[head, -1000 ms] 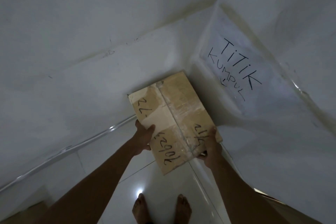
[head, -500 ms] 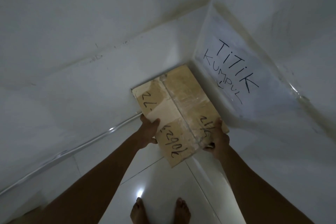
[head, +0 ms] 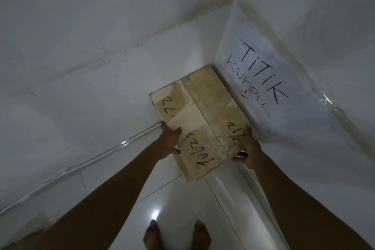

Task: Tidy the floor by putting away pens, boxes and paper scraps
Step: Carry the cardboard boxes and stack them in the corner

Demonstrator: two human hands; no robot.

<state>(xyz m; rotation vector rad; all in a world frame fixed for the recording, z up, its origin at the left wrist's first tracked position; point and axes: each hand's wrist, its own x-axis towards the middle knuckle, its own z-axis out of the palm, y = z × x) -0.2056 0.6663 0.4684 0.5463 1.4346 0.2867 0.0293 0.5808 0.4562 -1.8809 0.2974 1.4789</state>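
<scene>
Box (head: pixel 199 119) gripped between left hand (head: pixel 169 141) and right hand (head: pixel 248 147), seemingly cornered.

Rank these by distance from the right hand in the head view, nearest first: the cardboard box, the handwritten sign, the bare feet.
From the right hand:
1. Cardboard box, gripped by it, in the corner.
2. Handwritten sign, on the wall above the hand.
3. Bare feet, on the floor at the bottom.

Box (head: pixel 199 119) hemmed by corner walls (head: pixel 101 67); near side open

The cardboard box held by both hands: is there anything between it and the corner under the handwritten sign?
Nothing visible. The cardboard box, held by the left hand and right hand, already reaches the corner beside the sign; the floor under it is hidden.
</scene>
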